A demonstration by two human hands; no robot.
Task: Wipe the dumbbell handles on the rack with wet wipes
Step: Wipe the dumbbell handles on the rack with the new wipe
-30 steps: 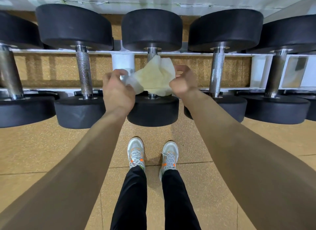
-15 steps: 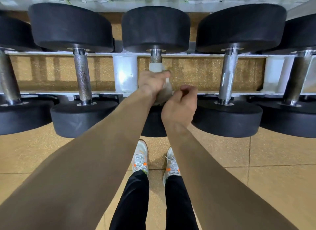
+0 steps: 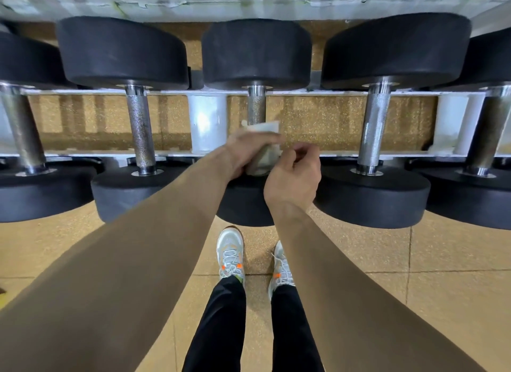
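Clenched round the wet wipe [image 3: 262, 127], the left hand [image 3: 246, 150] wraps it about the lower half of the middle dumbbell handle [image 3: 256, 106], just beyond the near black head [image 3: 243, 205], with a strip of wipe showing past the knuckles. Just right of that handle the right hand [image 3: 293, 178] has curled fingers at the wipe's edge, though whether they pinch it cannot be told. Farther off, the white rack [image 3: 207, 122] cradles a row of dumbbells, with the left neighbour handle [image 3: 139, 133] and right neighbour handle [image 3: 373, 131] bare on either side of the middle one.
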